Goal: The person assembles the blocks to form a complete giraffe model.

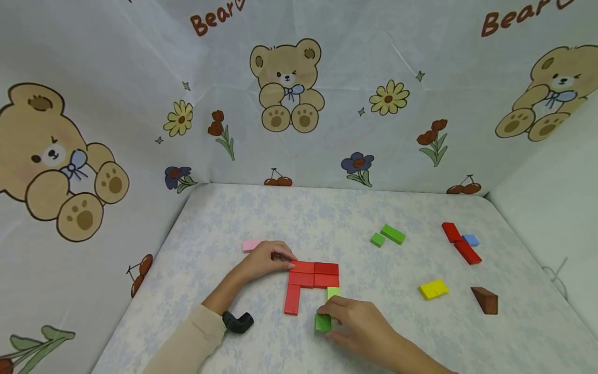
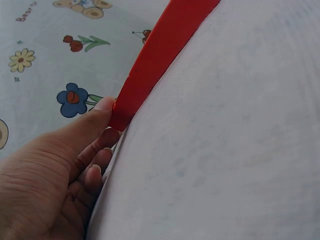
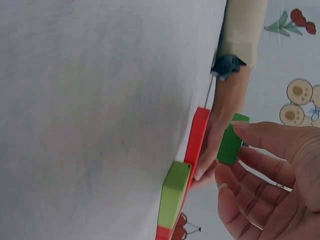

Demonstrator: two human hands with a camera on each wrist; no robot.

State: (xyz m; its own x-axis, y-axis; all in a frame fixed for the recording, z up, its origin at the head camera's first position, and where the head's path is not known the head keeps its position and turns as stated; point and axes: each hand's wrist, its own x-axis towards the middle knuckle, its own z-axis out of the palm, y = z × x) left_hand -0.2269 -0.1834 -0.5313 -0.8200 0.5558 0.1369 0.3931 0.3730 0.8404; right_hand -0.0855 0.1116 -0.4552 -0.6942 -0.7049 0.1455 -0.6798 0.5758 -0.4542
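My right hand (image 1: 362, 324) pinches a small green block (image 1: 323, 323) between thumb and fingers; the right wrist view shows that block (image 3: 232, 140) held off the white surface. Beside it, a light green block (image 1: 333, 292) adjoins the lower right of a group of red blocks (image 1: 301, 279). The group has two rows, with another red block (image 1: 292, 299) pointing down from its left side. My left hand (image 1: 268, 258) touches the group's upper left corner. In the left wrist view, its thumb presses the end of a red block (image 2: 137, 80), the other fingers loosely bent.
A pink block (image 1: 251, 245) lies behind the left hand. Farther right are two green blocks (image 1: 392, 234), a yellow block (image 1: 433, 289), red blocks (image 1: 467, 252), a blue block (image 1: 471, 240) and a brown wedge-shaped block (image 1: 487, 301). A bear-print cloth (image 1: 327, 156) hangs behind the table.
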